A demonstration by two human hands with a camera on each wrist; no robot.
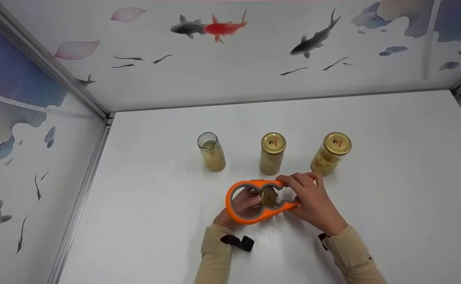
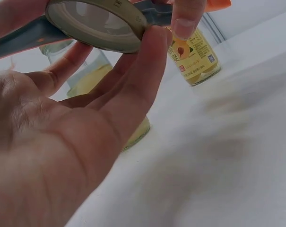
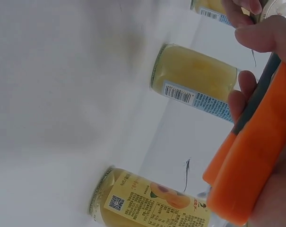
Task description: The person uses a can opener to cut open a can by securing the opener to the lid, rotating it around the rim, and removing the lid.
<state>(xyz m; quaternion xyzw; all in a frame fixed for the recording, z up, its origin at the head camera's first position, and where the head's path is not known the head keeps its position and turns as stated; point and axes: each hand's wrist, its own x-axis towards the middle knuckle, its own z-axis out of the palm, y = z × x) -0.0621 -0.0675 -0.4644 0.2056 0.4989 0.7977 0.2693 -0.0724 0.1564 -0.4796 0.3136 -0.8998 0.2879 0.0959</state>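
Observation:
My left hand (image 1: 244, 202) pinches a gold jar lid (image 1: 269, 196) at its edge; the left wrist view shows the lid's pale underside. Around the lid sits an orange jar opener (image 1: 229, 203) with grey inner grips. My right hand (image 1: 315, 203) holds this opener by its handle ends, whose orange tips (image 3: 237, 194) show up close in the right wrist view. Just beyond the hands stands an open glass jar (image 1: 214, 158) of yellowish contents, on the left. Whether the opener's grips touch the lid, I cannot tell.
Two more jars wear gold lids: a middle jar (image 1: 271, 162) and a right jar (image 1: 325, 161) with a yellow fruit label. All stand upright on the white table (image 1: 155, 221). Panels printed with fish (image 1: 226, 28) rise behind and at the left.

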